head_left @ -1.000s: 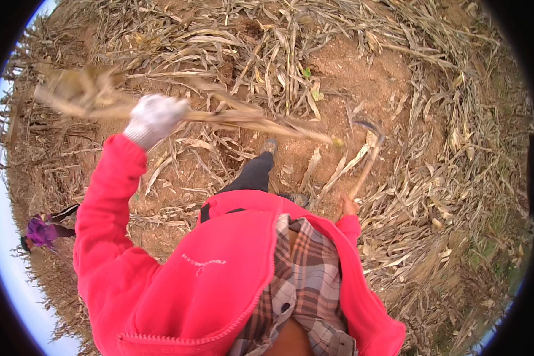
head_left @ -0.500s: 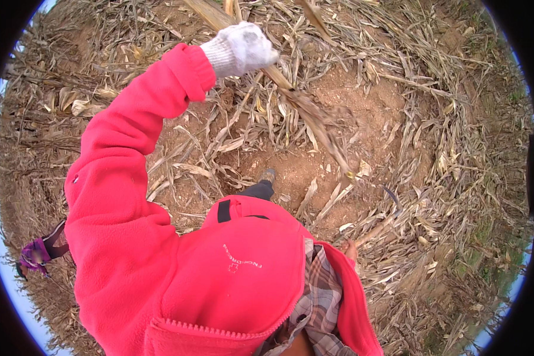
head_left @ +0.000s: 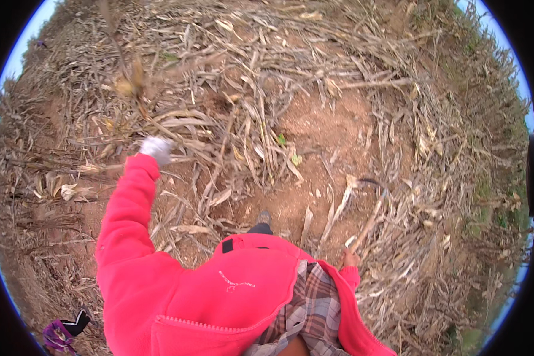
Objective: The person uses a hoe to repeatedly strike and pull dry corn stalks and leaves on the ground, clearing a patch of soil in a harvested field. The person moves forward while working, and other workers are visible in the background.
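Note:
My left hand (head_left: 155, 149), in a white glove below a red sleeve, is raised over the dry ground at left of centre and smeared by motion. A blurred dry stalk (head_left: 134, 83) rises above it toward the top edge; I cannot tell whether the glove still grips it. My right hand (head_left: 351, 258), bare, is closed round the pale wooden handle of a sickle (head_left: 366, 229) low on the right. The sickle's dark curved blade (head_left: 369, 181) points left over pale husks and dry leaves.
Flattened dry corn stalks and husks (head_left: 255, 136) cover much of the reddish soil (head_left: 317, 124). My shoe (head_left: 264, 216) stands mid-frame. A person in purple (head_left: 62, 335) is at the lower left. Standing dry growth (head_left: 504, 118) lines the rim under sky.
My left hand swung up and right with the stalk, then back down and left; the stalk now rises toward the top, blurred. The sickle stays low right. The person in purple appears lower in frame.

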Demonstrator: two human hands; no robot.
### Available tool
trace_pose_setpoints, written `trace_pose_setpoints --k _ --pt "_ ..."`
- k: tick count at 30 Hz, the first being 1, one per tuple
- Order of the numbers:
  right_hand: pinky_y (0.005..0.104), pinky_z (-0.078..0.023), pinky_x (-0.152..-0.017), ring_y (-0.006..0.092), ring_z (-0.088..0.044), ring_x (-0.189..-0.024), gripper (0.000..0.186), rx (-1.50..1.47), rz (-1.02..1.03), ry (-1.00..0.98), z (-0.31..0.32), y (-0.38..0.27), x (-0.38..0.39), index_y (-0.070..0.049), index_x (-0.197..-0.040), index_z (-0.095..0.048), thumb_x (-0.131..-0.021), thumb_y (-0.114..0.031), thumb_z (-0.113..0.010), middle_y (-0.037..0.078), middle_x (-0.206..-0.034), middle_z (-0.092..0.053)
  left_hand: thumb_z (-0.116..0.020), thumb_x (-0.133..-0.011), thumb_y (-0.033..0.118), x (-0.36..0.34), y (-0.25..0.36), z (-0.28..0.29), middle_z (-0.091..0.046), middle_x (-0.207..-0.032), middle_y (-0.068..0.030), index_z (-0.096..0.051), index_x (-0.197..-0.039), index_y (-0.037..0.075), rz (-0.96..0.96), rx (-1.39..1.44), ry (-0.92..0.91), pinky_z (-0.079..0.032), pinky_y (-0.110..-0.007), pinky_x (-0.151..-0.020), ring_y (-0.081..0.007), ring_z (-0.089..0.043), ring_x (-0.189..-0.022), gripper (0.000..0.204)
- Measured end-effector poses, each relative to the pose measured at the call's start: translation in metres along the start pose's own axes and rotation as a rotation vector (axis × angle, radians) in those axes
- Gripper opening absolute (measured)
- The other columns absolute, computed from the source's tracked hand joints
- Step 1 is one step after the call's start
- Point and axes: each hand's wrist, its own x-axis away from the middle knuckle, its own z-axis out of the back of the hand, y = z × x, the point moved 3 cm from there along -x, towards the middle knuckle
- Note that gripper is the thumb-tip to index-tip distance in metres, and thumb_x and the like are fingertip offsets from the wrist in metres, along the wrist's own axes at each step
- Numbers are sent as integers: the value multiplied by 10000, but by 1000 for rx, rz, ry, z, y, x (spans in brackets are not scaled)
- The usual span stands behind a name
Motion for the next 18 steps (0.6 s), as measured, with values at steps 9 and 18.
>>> trace_pose_setpoints --k 9,18 --pt "321 -387 -346 180 -465 -365 143 18 72 -40 -12 -20 -12 9 -756 -515 -742 -64 -637 66 -542 -484 -565 -692 223 13 66 13 -658 -758 -162 -631 -998 112 -117 179 103 -510 -445 -676 -347 -650 -738 332" --pt "322 -381 -346 175 -465 -387 165 19 43 -128 26 -33 -73 -22 -760 -475 -738 -61 -634 65 -545 -486 -554 -773 198 47 163 54 -653 -777 -137 -618 -945 76 -105 173 89 -516 -424 -639 -292 -657 -733 220"
